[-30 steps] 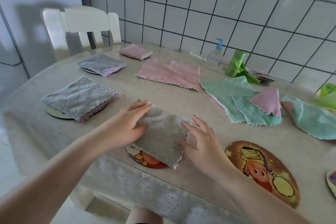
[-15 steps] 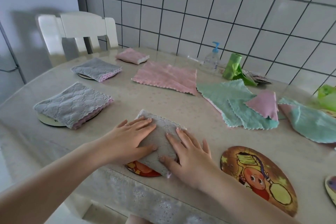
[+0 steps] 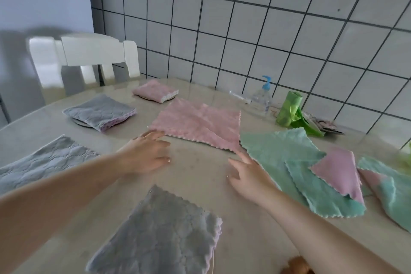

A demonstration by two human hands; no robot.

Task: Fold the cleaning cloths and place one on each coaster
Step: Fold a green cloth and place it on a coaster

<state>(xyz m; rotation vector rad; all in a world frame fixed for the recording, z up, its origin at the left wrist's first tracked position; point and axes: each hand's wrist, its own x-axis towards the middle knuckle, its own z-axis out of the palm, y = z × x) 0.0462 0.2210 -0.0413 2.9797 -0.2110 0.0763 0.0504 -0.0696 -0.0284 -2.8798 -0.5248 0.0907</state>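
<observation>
We reach both bare arms forward over the table. Our left forearm comes in from the lower left edge and runs up to our left hand (image 3: 148, 154), which is held palm down with the fingers spread and loosely extended, the index finger pointing farthest forward and the thumb tucked low on the inner side. Our right forearm enters from the lower right and angles up and leftward to our right hand (image 3: 248, 173), also palm down, fingers splayed and open, gripping nothing. The two hands are apart from each other, the left a little farther forward.
</observation>
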